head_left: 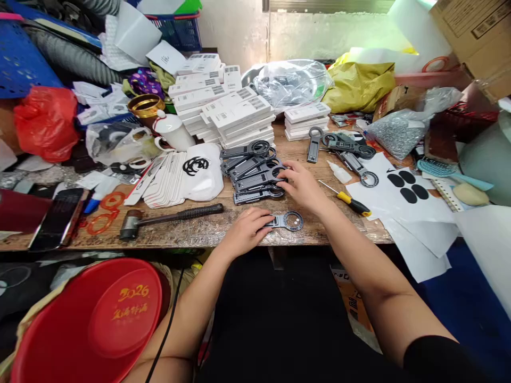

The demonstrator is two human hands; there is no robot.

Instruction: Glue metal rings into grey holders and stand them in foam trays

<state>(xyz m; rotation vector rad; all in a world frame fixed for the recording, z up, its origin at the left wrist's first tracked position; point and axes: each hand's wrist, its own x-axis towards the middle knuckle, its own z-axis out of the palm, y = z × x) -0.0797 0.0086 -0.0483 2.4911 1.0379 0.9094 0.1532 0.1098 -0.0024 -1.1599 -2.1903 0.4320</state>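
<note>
My left hand (248, 230) rests at the table's front edge, its fingers closed over the flat end of a grey ring-ended bracket (294, 221). A few small white dots show inside that bracket's ring. Farther back, my right hand (302, 186) reaches to the right end of a pile of similar grey brackets (253, 178). Its bent fingers grip the ring end of one of them. More brackets (346, 144) lie to the right, beyond my right hand. A hammer (175, 215) lies left of my left hand, and a screwdriver (353, 203) right of my right forearm.
White boxes (243, 116) are stacked at the back. Black rings (195, 166) lie on white pieces at the left. Black ovals (407, 186) sit on white paper at the right. A phone (58, 218) lies far left, above a red basin (51, 330). A small white bottle (339, 173) lies near the screwdriver.
</note>
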